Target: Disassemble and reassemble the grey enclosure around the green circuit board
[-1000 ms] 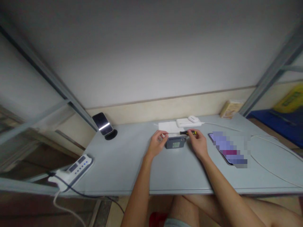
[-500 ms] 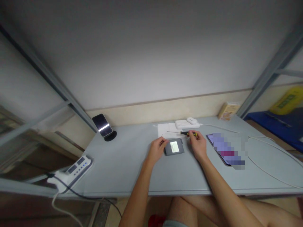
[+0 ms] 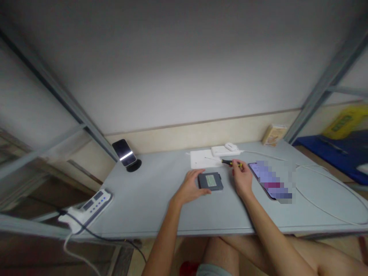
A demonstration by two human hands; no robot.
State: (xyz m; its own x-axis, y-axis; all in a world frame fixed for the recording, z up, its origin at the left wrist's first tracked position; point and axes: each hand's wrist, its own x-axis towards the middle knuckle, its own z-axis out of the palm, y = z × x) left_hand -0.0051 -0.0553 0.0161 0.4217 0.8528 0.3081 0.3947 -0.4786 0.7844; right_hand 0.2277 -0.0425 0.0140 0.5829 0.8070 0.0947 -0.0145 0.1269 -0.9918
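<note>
Grey box (image 3: 211,181) lies label-up at the lower centre of the frame, over the pale table (image 3: 138,203); the left hand (image 3: 192,186) is spread wide around its left end, thumb by the near edge and fingers by the far one, though whether it grips cannot be told; right of centre, the right hand (image 3: 242,175) pinches the handle of a black-and-yellow screwdriver (image 3: 227,162), its thin shaft pointing left over a white sheet (image 3: 198,163); a phone with a blurred-out screen (image 3: 265,178) lies just right of that hand.
</note>
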